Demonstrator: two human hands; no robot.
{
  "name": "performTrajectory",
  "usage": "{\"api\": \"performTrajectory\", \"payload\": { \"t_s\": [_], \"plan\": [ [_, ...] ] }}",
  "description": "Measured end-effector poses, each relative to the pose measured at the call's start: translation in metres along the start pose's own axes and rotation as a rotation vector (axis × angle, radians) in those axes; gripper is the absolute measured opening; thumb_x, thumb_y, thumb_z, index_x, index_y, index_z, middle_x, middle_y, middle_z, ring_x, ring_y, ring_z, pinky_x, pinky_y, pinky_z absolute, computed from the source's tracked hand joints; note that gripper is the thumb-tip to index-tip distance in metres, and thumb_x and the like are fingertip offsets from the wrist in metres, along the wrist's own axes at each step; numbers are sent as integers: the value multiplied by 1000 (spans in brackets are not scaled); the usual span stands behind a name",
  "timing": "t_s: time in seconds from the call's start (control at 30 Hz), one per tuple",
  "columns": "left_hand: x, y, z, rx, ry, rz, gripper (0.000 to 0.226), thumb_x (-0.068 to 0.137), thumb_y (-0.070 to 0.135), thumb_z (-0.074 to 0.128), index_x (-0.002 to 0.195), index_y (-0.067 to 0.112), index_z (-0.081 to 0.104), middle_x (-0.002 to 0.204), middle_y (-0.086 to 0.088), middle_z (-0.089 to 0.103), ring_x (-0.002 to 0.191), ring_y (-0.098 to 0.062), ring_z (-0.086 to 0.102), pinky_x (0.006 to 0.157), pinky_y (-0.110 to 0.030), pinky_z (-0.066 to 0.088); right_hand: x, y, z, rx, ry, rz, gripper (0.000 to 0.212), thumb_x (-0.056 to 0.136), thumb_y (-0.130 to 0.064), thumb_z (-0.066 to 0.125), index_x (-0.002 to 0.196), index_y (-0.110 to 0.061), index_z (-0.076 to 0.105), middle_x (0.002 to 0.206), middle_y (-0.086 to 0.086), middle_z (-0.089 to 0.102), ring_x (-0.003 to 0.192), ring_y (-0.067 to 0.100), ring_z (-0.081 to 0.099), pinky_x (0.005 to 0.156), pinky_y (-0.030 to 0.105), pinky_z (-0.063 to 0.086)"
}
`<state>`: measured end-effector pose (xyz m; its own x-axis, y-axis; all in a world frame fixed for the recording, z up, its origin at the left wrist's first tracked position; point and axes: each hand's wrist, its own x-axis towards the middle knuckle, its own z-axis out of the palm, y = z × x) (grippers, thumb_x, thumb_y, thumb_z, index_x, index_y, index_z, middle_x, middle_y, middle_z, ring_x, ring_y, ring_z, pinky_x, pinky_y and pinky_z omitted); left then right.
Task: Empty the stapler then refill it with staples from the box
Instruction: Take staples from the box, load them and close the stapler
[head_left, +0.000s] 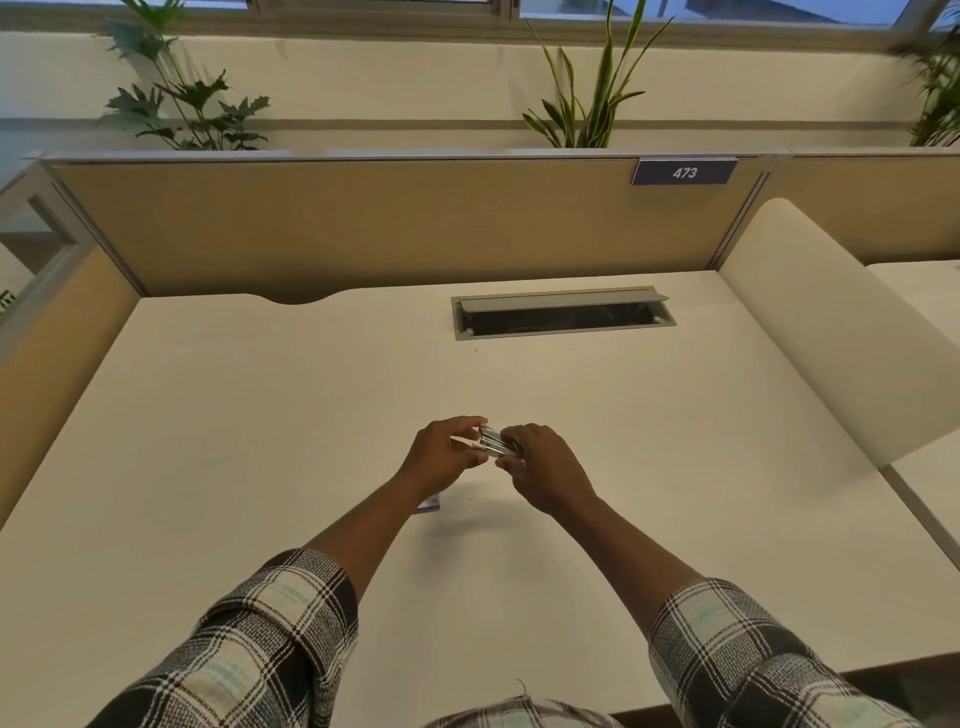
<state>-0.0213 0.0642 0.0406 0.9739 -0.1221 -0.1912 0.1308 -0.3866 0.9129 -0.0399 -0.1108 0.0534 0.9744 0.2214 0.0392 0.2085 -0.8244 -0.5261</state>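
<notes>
A small silver metal stapler (494, 442) is held above the middle of the white desk (260, 441), between both hands. My left hand (444, 457) pinches its left end with thumb and fingertips. My right hand (545, 465) grips its right end, fingers curled round it. Whether the stapler is open, and any staples in it, I cannot make out. A corner of a small blue and white box (431, 505) shows on the desk just under my left wrist; the rest of it is hidden by my forearm.
A grey cable tray with a raised lid (563, 312) is set into the desk at the back right. Tan partition panels (363, 223) wall the desk at the back and left. A white curved divider (831, 332) stands at the right.
</notes>
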Motion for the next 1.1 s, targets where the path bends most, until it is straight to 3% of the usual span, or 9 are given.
{"api": "performTrajectory", "payload": {
  "t_s": [0.17,0.33,0.5,0.67,0.87,1.0,1.1],
  "plan": [
    [-3,0,4,-134,8,-65,37,74,7,78,107,21,69,105,-1,73,96,-20,71,89,-41,58,-2,0,0,89,-26,55,23,88,-15,62,111,-16,64,99,4,68,91,25,59,75,33,45],
    [-11,4,9,-327,-17,-109,36,73,-6,76,106,7,67,99,-10,73,90,-20,71,82,-33,58,-8,1,4,250,-36,112,22,93,-7,53,112,-12,64,104,5,67,93,21,60,79,30,48],
    [-18,10,15,-413,16,-152,38,77,0,76,112,7,62,101,-14,74,91,-31,73,79,-43,61,-9,-1,10,383,-31,209,22,95,-12,47,106,-14,65,103,6,65,89,21,67,80,36,53],
    [-18,10,20,-388,46,-190,36,78,4,76,110,14,62,98,-13,74,87,-30,74,76,-46,61,-5,0,13,444,-12,295,20,94,-18,49,97,-14,69,87,1,72,79,16,64,66,26,46],
    [-11,5,30,-280,146,-275,45,76,6,76,118,9,62,95,-14,74,85,-25,74,73,-42,62,6,10,23,511,-5,438,14,87,-24,60,93,-16,70,82,-2,75,79,15,69,71,26,50],
    [-4,7,40,-225,211,-323,21,74,5,73,93,13,72,90,-9,70,87,-31,71,70,-41,62,19,13,33,503,-41,515,10,82,-17,60,78,-15,69,70,-2,70,73,18,68,68,27,49],
    [5,-1,47,-183,196,-371,23,72,7,71,92,18,77,85,-6,70,86,-33,71,74,-45,61,31,17,39,450,-71,523,15,83,-15,59,71,-14,68,71,2,70,72,21,66,69,30,50]
  ]
}}
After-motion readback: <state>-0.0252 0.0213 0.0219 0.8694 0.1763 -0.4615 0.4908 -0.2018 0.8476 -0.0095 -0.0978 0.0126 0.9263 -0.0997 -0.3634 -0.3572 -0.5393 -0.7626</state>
